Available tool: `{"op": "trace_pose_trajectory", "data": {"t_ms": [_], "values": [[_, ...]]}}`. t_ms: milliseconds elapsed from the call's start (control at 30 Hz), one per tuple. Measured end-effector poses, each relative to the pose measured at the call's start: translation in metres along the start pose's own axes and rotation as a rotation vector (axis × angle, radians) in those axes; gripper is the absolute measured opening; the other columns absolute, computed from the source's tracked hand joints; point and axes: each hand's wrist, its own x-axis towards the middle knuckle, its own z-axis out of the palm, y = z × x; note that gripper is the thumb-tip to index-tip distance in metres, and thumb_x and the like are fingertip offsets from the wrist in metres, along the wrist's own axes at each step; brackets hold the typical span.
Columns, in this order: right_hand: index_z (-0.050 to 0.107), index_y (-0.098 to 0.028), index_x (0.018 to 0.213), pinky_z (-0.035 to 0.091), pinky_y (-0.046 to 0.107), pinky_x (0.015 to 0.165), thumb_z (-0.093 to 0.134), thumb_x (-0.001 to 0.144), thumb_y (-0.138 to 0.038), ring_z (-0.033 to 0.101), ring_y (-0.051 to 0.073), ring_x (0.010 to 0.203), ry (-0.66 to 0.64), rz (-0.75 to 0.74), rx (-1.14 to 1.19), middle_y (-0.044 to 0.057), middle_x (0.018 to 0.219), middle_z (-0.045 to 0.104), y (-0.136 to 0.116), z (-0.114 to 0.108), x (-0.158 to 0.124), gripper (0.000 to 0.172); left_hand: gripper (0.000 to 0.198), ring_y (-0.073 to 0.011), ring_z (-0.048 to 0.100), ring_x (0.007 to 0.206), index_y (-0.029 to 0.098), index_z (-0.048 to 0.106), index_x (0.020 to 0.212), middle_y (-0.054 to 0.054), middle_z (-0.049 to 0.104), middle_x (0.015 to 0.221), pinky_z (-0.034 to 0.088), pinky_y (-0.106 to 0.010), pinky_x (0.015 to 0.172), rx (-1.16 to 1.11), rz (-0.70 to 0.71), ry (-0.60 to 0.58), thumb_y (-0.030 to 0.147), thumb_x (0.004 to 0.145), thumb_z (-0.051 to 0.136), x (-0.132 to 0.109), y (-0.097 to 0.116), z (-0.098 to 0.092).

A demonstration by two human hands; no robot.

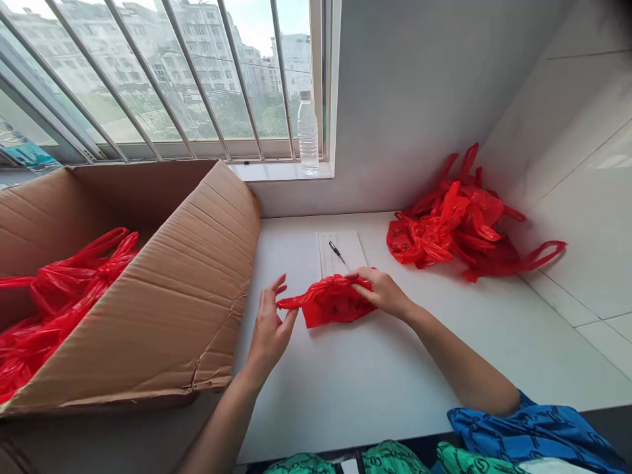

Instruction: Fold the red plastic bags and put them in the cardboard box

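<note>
A red plastic bag (336, 304) is stretched sideways between my two hands over the white tabletop. My left hand (270, 326) has the bag's narrow twisted end between thumb and fingers, with the other fingers raised. At the bag's right end, my right hand (382, 291) pinches the upper edge between thumb and fingers. Just beyond the bag lies a sheet of paper with writing (343, 245), partly covered by it. A black pen (337, 251) rests on that sheet.
On my left stands a large open cardboard box (197, 289) holding red plastic bags (74, 283). More red bags (459, 224) are heaped at the back right against the walls. A clear bottle (308, 135) stands on the sill by the barred window.
</note>
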Motion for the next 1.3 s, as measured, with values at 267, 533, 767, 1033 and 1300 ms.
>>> {"op": "trace_pose_trajectory", "data": {"t_ms": [267, 533, 767, 1033, 1300], "values": [[0.065, -0.026, 0.108, 0.050, 0.040, 0.092, 0.052, 0.094, -0.023, 0.061, 0.023, 0.105, 0.232, -0.084, -0.147, 0.004, 0.108, 0.069, 0.007, -0.008, -0.010, 0.020, 0.039, -0.0238, 0.048, 0.130, 0.026, 0.053, 0.128, -0.006, 0.052, 0.136, 0.039, -0.044, 0.110, -0.249, 0.198, 0.289, 0.023, 0.090, 0.045, 0.024, 0.044, -0.001], [0.066, -0.025, 0.101, 0.052, 0.033, 0.075, 0.051, 0.096, -0.029, 0.063, 0.020, 0.087, 0.277, 0.024, -0.077, 0.004, 0.095, 0.070, 0.005, -0.012, -0.016, 0.017, 0.033, -0.0235, 0.054, 0.120, 0.023, 0.058, 0.122, -0.007, 0.059, 0.127, 0.045, -0.040, 0.101, 0.048, 0.165, 0.018, 0.039, 0.096, 0.047, 0.047, 0.043, 0.016], [0.064, -0.025, 0.106, 0.049, 0.034, 0.077, 0.061, 0.090, -0.042, 0.062, 0.022, 0.093, 0.127, 0.099, -0.232, 0.005, 0.101, 0.067, 0.011, -0.015, -0.018, 0.024, 0.055, -0.0255, 0.066, 0.092, 0.028, 0.047, 0.136, -0.005, 0.070, 0.100, 0.049, -0.034, 0.075, 0.242, -0.108, -0.363, 0.053, 0.088, 0.056, 0.041, -0.004, 0.039], [0.059, -0.021, 0.087, 0.047, 0.030, 0.066, 0.059, 0.088, -0.049, 0.060, 0.018, 0.076, -0.085, 0.397, 0.181, 0.001, 0.089, 0.066, 0.018, -0.005, -0.019, 0.027, 0.032, -0.0174, 0.062, 0.077, 0.019, 0.061, 0.101, -0.003, 0.067, 0.091, 0.048, -0.025, 0.067, -0.503, -0.357, -0.452, 0.048, 0.089, 0.059, 0.041, -0.001, 0.045], [0.063, -0.021, 0.114, 0.053, 0.037, 0.081, 0.068, 0.083, -0.047, 0.067, 0.026, 0.098, -0.343, 0.495, 0.741, 0.007, 0.103, 0.072, -0.003, -0.007, -0.016, 0.041, 0.030, -0.0192, 0.064, 0.084, 0.019, 0.064, 0.103, -0.005, 0.069, 0.101, 0.052, -0.026, 0.073, -0.540, -0.280, -0.399, 0.043, 0.086, 0.065, 0.039, 0.005, 0.041]]}}
